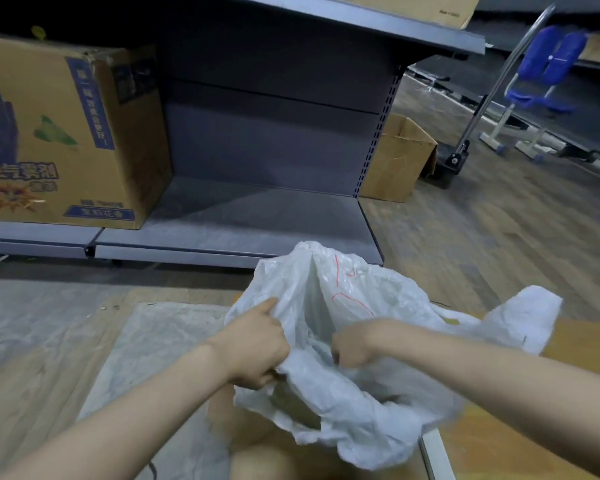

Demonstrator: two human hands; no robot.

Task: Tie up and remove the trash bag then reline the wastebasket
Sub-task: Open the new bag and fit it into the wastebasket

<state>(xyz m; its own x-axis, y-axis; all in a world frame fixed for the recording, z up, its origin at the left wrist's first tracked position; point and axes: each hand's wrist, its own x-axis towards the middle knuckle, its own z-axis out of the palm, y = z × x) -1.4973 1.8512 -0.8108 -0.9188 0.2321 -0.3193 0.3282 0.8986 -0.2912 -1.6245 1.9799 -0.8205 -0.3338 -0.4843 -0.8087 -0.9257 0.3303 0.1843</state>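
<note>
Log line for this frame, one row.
stage: handling bag | left hand: gripping white plastic bag | right hand: gripping bag | wastebasket: not identifiable

Head view, forward-down, close over hands (pixel 257 344)

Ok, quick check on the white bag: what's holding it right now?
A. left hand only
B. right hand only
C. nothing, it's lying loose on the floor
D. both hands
D: the left hand and the right hand each have a closed grip on the white bag, bunching its plastic.
</note>
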